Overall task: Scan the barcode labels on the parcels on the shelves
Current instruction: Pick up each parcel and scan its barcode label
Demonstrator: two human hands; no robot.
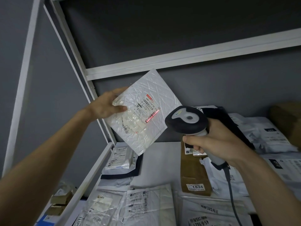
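Pinching the white mailer [143, 111] aloft over the shelf's far left, the left hand [105, 105] steadies it; the right hand [216, 141] grips the scanner [187, 119], its red beam crossing the label [150, 108]. Scanning is likely underway; next, reshelve it and lift another parcel.

"1834" on cardboard box [195, 176], "502 602 12" on mailer label [138, 197]

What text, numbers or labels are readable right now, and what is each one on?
"642 L114-00 012": label on the white bubble mailer held up by the left hand.
"1834": sticker on the brown cardboard box.
"502 602 12": label on the white plastic mailer at the front.
"49-6": label on the small clear-wrapped parcel, rest cut off.
Remaining small print: too blurred.
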